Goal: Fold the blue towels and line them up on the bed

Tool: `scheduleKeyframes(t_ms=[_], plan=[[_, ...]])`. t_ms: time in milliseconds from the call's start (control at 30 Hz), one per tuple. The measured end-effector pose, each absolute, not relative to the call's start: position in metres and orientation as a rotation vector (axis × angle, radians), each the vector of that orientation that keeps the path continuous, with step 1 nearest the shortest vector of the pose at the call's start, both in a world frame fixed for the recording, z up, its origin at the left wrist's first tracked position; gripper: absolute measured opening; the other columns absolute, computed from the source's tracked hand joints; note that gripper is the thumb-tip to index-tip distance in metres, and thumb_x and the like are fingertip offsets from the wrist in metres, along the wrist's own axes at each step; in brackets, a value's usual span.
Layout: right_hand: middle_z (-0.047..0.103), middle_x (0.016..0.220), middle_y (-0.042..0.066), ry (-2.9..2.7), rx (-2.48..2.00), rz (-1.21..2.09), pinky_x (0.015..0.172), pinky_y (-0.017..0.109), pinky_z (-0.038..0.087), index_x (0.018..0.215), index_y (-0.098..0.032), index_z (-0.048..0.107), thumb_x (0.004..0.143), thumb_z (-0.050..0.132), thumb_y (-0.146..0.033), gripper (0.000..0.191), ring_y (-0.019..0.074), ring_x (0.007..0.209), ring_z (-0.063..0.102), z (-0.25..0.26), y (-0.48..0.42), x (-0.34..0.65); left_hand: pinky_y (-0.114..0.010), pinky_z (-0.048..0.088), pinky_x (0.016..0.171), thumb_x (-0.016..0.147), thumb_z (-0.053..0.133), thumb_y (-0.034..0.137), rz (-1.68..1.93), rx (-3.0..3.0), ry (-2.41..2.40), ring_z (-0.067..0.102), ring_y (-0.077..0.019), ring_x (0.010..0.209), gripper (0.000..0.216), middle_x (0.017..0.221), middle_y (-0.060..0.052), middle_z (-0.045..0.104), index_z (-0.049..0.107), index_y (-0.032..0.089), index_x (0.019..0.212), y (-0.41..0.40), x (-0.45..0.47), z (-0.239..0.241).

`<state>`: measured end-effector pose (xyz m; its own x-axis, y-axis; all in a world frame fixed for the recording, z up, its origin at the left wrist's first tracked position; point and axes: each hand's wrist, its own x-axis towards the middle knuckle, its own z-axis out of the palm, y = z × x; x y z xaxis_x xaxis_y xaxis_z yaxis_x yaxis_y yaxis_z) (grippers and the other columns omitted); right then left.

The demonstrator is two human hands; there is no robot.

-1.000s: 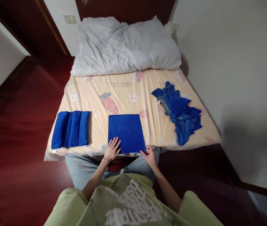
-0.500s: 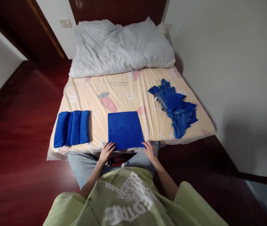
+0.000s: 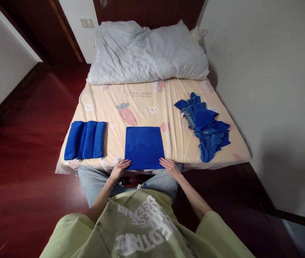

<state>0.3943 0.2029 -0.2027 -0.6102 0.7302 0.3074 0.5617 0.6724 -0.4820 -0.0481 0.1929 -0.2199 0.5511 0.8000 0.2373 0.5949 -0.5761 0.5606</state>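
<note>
A blue square cloth (image 3: 144, 147) lies spread flat at the front edge of the bed, before my lap. My left hand (image 3: 119, 168) rests at its near left corner, fingers stretched out onto the fabric. On the near right corner lies my right hand (image 3: 170, 167), its fingers also extended flat over the edge. Neither hand grips the cloth. To the left sit several blue cloths folded into thick rolls (image 3: 85, 140), side by side. A crumpled heap of blue cloths (image 3: 205, 120), some with green edging, is on the right.
The bed (image 3: 141, 104) has a pale yellow sheet printed with carrots and cats. A bulky white quilt (image 3: 149, 53) is piled at the headboard. A white wall (image 3: 270, 89) runs along the right, and dark red flooring (image 3: 31, 150) shows at the left.
The view has shifted slightly. My right fingers, bent at the cloth's corner before, now lie straighter on it. My left hand stays at the left corner, and the cloth's near edge looks straighter.
</note>
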Motion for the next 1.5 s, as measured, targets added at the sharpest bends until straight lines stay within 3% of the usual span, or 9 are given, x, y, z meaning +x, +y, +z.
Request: scheduleKeyframes(t_ms=[367,700,1267,1367,1500], plan=[[0.066,0.14,0.005,-2.315,-1.076,0.542,0.116,0.05,0.052,0.136,-0.025,0.068,0.103,0.04,-0.008,0.047,0.0219,0.139,0.057,-0.201,0.192,0.395,-0.054,0.035,0.125,0.09,0.038,0.004,0.616,2.339,1.049,0.049,-0.0207,0.146,0.059,0.144,-0.007,0.064,0.066,0.022,0.138,0.193,-0.055,-0.215],[0.069,0.136,0.005,-2.254,-1.07,0.6,0.114,0.048,0.053,0.131,-0.027,0.072,0.102,0.041,-0.01,0.045,0.021,0.134,0.062,-0.203,0.193,0.395,-0.055,0.035,0.124,0.081,0.038,0.002,0.614,2.187,1.111,0.052,-0.0212,0.143,0.063,0.14,-0.007,0.066,0.071,0.021,0.132,0.195,-0.055,-0.22],[0.071,0.132,0.005,-2.199,-1.133,0.728,0.111,0.049,0.054,0.125,-0.023,0.075,0.087,0.043,0.0,0.055,0.0223,0.131,0.064,-0.207,0.199,0.399,-0.054,0.041,0.121,0.086,0.042,0.012,0.73,2.002,1.174,0.064,-0.0221,0.13,0.048,0.122,-0.006,0.076,0.078,0.021,0.116,0.2,-0.053,-0.22],[0.073,0.129,0.004,-2.124,-1.179,0.807,0.11,0.048,0.054,0.122,-0.024,0.077,0.087,0.046,-0.003,0.052,0.023,0.129,0.066,-0.205,0.202,0.399,-0.054,0.039,0.123,0.088,0.046,0.018,0.757,1.9,1.226,0.063,-0.0242,0.131,0.046,0.126,-0.006,0.074,0.077,0.02,0.121,0.198,-0.053,-0.215],[0.075,0.125,0.004,-1.944,-1.318,1.027,0.11,0.046,0.055,0.117,-0.026,0.079,0.089,0.055,-0.017,0.038,0.0254,0.121,0.07,-0.202,0.211,0.4,-0.054,0.041,0.121,0.094,0.051,0.039,0.779,1.748,1.338,0.061,-0.0301,0.133,0.042,0.128,-0.009,0.073,0.077,0.02,0.12,0.197,-0.052,-0.21]])
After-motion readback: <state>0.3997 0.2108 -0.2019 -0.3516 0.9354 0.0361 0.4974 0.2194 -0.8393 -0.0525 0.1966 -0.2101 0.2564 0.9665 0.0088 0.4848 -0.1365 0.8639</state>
